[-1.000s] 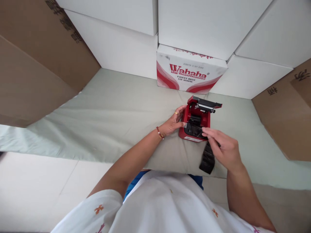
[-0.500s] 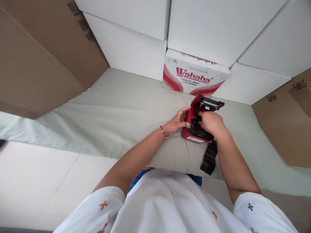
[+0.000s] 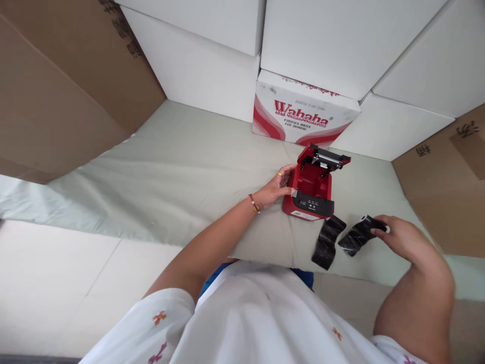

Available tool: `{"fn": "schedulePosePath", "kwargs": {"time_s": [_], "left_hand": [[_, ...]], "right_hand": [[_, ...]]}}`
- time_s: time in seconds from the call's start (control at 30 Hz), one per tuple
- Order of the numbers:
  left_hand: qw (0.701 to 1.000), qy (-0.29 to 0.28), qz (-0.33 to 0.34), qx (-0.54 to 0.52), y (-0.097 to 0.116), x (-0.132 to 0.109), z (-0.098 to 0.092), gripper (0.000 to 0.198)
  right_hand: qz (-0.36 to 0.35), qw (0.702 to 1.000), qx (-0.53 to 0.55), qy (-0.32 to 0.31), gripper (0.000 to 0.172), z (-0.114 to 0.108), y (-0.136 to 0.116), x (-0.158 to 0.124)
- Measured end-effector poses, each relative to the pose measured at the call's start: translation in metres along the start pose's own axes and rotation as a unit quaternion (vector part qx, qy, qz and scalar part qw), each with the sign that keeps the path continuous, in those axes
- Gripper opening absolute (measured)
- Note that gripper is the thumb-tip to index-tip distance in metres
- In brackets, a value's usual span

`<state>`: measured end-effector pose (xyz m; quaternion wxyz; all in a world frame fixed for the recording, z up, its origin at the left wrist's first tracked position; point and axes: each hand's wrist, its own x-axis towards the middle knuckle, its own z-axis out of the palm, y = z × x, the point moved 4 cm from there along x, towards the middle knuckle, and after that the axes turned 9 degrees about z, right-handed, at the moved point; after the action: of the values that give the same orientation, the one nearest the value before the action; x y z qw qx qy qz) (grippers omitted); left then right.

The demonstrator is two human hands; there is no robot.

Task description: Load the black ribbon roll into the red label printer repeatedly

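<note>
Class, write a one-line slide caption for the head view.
Left hand touches an open red machine; right hand holds a black roll beside it.

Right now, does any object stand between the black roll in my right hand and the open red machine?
Nothing upright: only a black strip lies on the cloth, partly between the black roll and the red machine, by its near right corner. The raised lid leaves the opening uncovered.

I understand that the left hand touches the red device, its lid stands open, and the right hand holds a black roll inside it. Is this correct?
Not entirely: the head view shows the right hand holding the black roll outside the red device, to its right. The left hand does touch the device, and the lid stands open.
</note>
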<state>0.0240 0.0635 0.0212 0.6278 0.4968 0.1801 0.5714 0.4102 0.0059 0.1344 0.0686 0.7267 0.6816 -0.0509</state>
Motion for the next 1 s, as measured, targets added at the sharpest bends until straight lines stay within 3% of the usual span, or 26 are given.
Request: {"fn": "schedulePosePath", "kwargs": {"time_s": [0.13, 0.33, 0.53, 0.67, 0.77, 0.83, 0.9, 1.0], "left_hand": [[1.000, 0.006, -0.003, 0.004, 0.001, 0.000, 0.000, 0.098], [1.000, 0.008, 0.011, -0.007, 0.002, -0.001, -0.001, 0.094], [1.000, 0.001, 0.011, -0.013, 0.003, 0.000, 0.000, 0.092], [1.000, 0.008, 0.008, -0.015, 0.001, 0.000, 0.000, 0.092], [1.000, 0.006, 0.004, -0.021, -0.001, 0.000, -0.001, 0.091], [1.000, 0.006, 0.003, -0.022, -0.002, 0.000, -0.002, 0.090], [1.000, 0.007, 0.007, -0.021, -0.002, 0.000, -0.003, 0.090], [1.000, 0.006, 0.013, -0.024, -0.003, 0.000, -0.003, 0.088]], "right_hand": [[-0.001, 1.000, 0.032, -0.001, 0.047, 0.020, -0.030, 0.001], [-0.066, 0.996, 0.030, -0.058, 0.034, 0.047, -0.091, -0.006], [-0.088, 0.994, 0.042, -0.052, 0.037, 0.054, -0.123, -0.004], [-0.103, 0.991, 0.059, -0.067, 0.033, 0.031, -0.113, -0.005], [-0.133, 0.976, 0.162, -0.066, 0.032, -0.008, -0.096, -0.013], [-0.142, 0.960, 0.236, -0.053, 0.042, -0.037, -0.092, -0.016], [-0.153, 0.951, 0.264, -0.047, 0.048, -0.057, -0.102, -0.014], [-0.185, 0.953, 0.239, -0.030, 0.044, -0.066, -0.137, 0.002]]}}
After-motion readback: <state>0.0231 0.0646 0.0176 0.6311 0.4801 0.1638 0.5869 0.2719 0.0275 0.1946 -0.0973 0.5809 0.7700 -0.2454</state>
